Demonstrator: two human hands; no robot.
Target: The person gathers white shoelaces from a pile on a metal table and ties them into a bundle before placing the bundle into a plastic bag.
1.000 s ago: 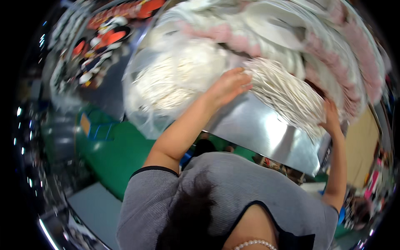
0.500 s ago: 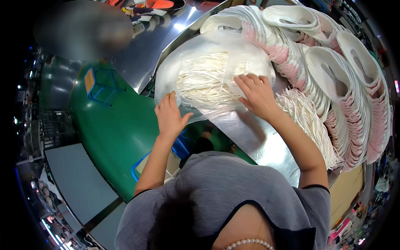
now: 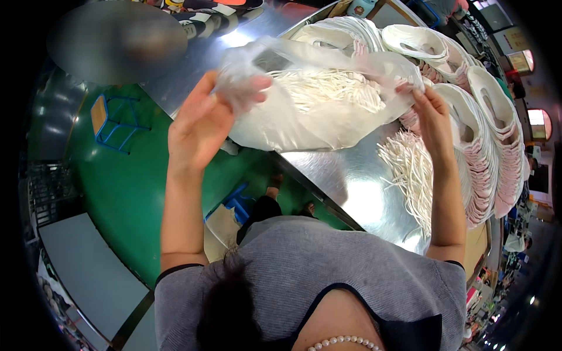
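A translucent plastic bag with white cord-like strips inside is spread over the metal table in front of me. My left hand grips the bag's left edge, the film bunched over its fingers. At the opposite end, my right hand pinches the other edge between thumb and fingers. The bag's mouth is stretched between both hands, above the strips. A loose heap of similar white strips lies on the table beside my right forearm.
Stacks of white and pink curved pieces, like shoe uppers, crowd the right side of the metal table. A blue-framed stool stands on the green floor at left. A grey-topped table is at lower left. A blurred oval covers the upper left.
Both hands, earlier resting on the bag with fingers spread, have moved apart and now hold its edges. The bag is lifted and pulled wide.
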